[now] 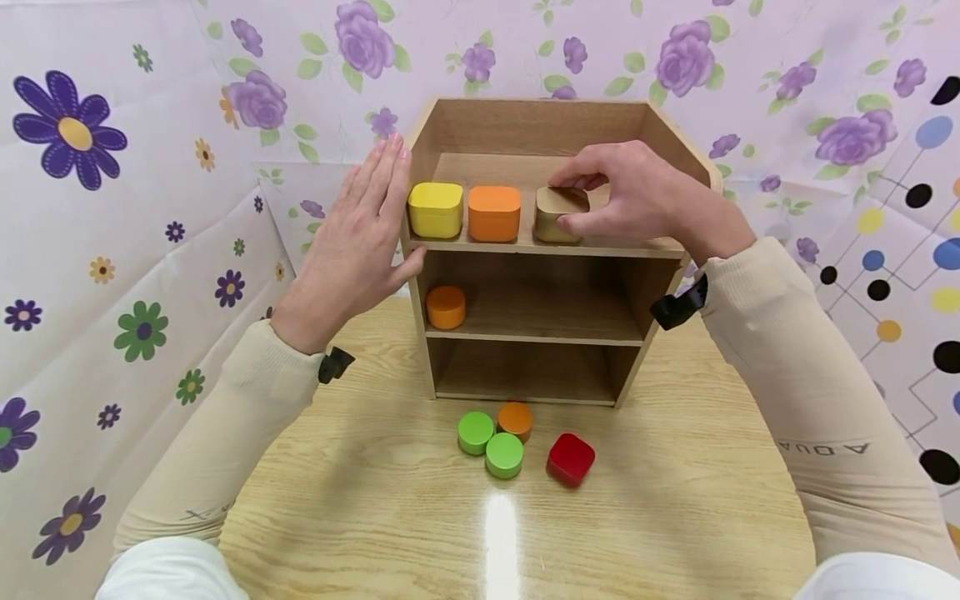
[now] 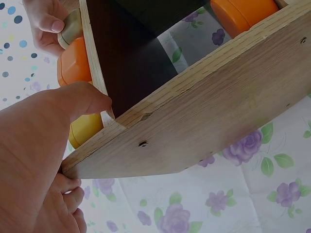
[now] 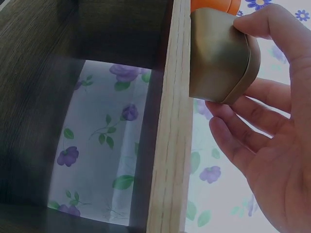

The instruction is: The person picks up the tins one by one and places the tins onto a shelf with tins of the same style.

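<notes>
My right hand (image 1: 633, 192) pinches a bronze rounded-square box (image 1: 555, 218) between thumb and fingers, on the upper shelf of a small wooden shelf unit (image 1: 536, 333). In the right wrist view the bronze box (image 3: 218, 56) stands at the shelf's front edge, thumb at its lid. An orange box (image 1: 494, 214) and a yellow box (image 1: 436, 211) sit left of it in a row. My left hand (image 1: 356, 225) lies against the unit's left side with long straight fingers. Its thumb rests at the front edge of the upper shelf, just below the yellow box (image 2: 86, 130).
An orange round container (image 1: 446, 307) stands at the left of the middle shelf. On the table (image 1: 375, 500) before the unit are two green round containers (image 1: 476, 432), an orange one (image 1: 515, 420) and a red box (image 1: 571, 460). Flowered cloth (image 1: 480, 50) hangs behind.
</notes>
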`<state>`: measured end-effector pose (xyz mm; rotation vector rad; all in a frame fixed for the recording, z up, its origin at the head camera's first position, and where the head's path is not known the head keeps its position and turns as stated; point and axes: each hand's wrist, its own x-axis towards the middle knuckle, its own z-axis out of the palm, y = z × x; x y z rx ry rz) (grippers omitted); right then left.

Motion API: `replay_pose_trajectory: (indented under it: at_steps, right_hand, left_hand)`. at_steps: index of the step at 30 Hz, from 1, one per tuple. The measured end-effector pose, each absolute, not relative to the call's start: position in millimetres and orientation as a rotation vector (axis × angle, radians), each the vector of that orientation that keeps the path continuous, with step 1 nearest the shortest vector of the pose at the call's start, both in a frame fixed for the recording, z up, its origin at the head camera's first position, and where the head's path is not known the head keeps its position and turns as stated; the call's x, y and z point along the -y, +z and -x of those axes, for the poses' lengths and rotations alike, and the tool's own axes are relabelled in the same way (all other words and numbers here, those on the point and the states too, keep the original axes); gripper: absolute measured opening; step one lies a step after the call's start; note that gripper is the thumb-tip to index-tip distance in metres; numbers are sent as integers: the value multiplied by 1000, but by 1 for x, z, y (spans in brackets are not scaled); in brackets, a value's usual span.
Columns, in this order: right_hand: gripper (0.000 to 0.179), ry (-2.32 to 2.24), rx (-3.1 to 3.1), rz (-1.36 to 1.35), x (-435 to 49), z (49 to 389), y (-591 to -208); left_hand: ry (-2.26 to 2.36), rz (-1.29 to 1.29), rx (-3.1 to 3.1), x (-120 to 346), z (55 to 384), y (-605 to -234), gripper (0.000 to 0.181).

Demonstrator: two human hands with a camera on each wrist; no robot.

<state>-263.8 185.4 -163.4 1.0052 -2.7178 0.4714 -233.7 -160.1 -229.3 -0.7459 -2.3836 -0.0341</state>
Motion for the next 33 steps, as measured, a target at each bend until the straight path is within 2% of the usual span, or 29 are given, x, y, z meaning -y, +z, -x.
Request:
replay_pose_trajectory:
  at_steps: [11,17,33]
  right_hand:
    - [42,499,2728,-1000,-185,264,-164]
    - [49,498,2729,-979,-187,259,-159]
    - [53,312,2472,-1110,-202,215,-136]
  left_hand:
    - [-50,750,2376,160,233,-229,105]
    - [-42,745,2384,160,233,-229,104]
    - [-14,742,2386,161,233,-228,107]
